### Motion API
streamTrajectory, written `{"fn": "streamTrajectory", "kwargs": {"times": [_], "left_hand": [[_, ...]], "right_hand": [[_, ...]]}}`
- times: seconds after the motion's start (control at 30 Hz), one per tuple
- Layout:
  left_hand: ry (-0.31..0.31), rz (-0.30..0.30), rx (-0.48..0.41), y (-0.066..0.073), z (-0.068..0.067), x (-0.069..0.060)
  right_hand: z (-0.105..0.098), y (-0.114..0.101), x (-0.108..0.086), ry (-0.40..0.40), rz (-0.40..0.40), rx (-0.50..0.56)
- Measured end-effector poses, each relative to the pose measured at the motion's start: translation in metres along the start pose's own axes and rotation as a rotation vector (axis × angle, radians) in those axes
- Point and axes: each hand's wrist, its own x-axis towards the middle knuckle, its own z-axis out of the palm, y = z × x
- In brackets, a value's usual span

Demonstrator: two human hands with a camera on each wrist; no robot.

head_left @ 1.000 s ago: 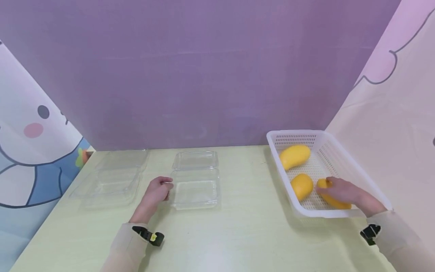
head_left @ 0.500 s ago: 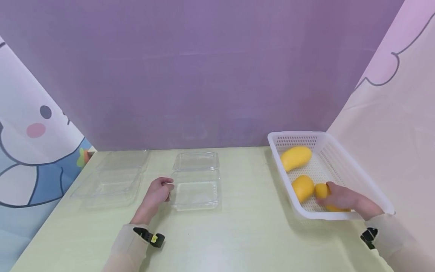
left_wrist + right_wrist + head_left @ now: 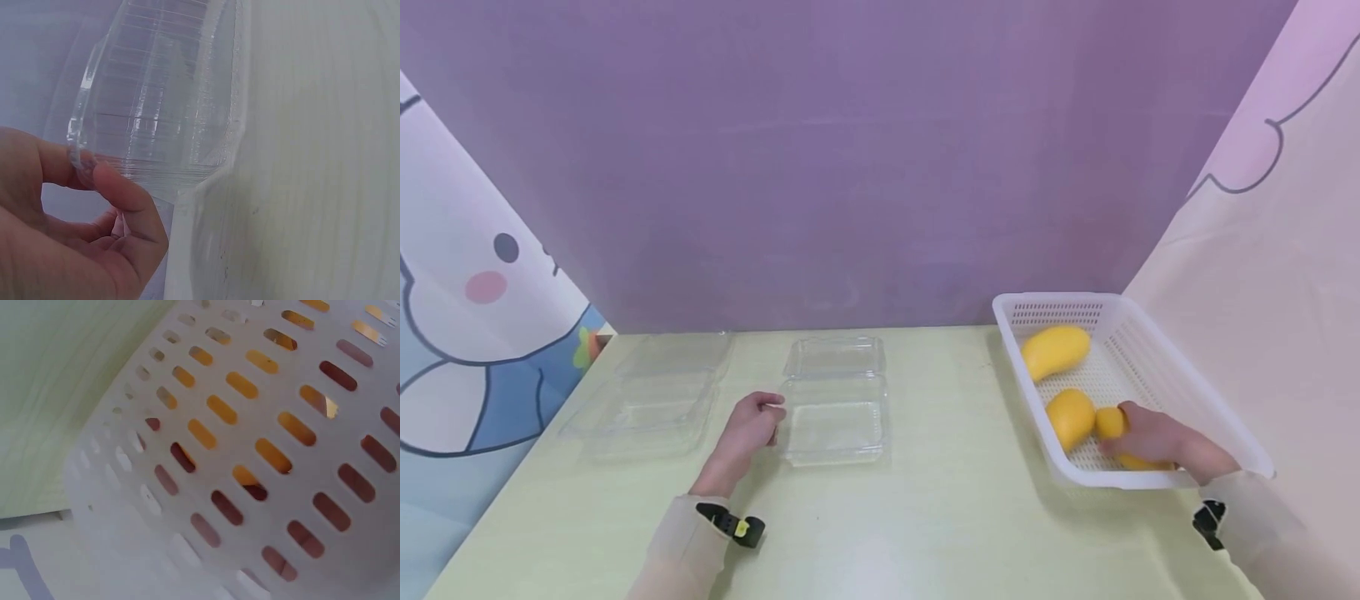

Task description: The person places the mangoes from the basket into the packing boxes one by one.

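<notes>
A clear hinged plastic box (image 3: 835, 421) lies with its lid raised back in the middle of the table. My left hand (image 3: 748, 429) pinches the box's left rim between thumb and forefinger, as the left wrist view shows at the rim (image 3: 80, 125). Inside the white basket (image 3: 1195, 379) on the right, my right hand (image 3: 1150, 437) is curled over a yellow mango (image 3: 1110, 423) near the front wall. Another mango (image 3: 1070, 418) lies just left of it, and a longer one (image 3: 1056, 350) farther back. Through the slotted basket wall (image 3: 112, 550), the right wrist view shows fingers and yellow fruit.
A second, larger clear plastic box (image 3: 655, 400) lies with its lid up at the left of the table (image 3: 925, 517). A purple panel (image 3: 850, 167) stands behind the table, with printed cloths at both sides.
My right hand has drawn the front mango slightly left, closer to its neighbour, inside the basket. The left hand keeps its pinch on the box. The whole head view has shifted slightly.
</notes>
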Motion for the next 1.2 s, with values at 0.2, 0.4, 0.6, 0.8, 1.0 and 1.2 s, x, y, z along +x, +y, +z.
{"fn": "streamTrajectory", "kwargs": {"times": [0.2, 0.4, 0.6, 0.8, 1.0, 1.2], "left_hand": [[-0.004, 0.012, -0.008, 0.000, 0.000, 0.000], [-0.006, 0.014, -0.008, -0.001, 0.000, 0.000], [-0.004, 0.016, -0.008, -0.001, -0.001, 0.001], [-0.011, 0.022, -0.006, -0.002, 0.000, 0.002], [-0.019, 0.016, 0.002, 0.000, 0.000, 0.000], [-0.024, 0.019, 0.000, 0.000, 0.000, 0.000]], "right_hand": [[-0.001, 0.002, 0.000, 0.039, 0.012, 0.040], [-0.007, 0.001, -0.001, 0.091, 0.009, 0.030], [-0.012, -0.002, -0.002, 0.131, 0.004, 0.046], [-0.014, -0.006, -0.005, 0.177, -0.003, 0.089], [-0.013, -0.010, -0.008, 0.222, -0.015, 0.104], [-0.015, -0.018, -0.012, 0.250, -0.010, 0.135]]}}
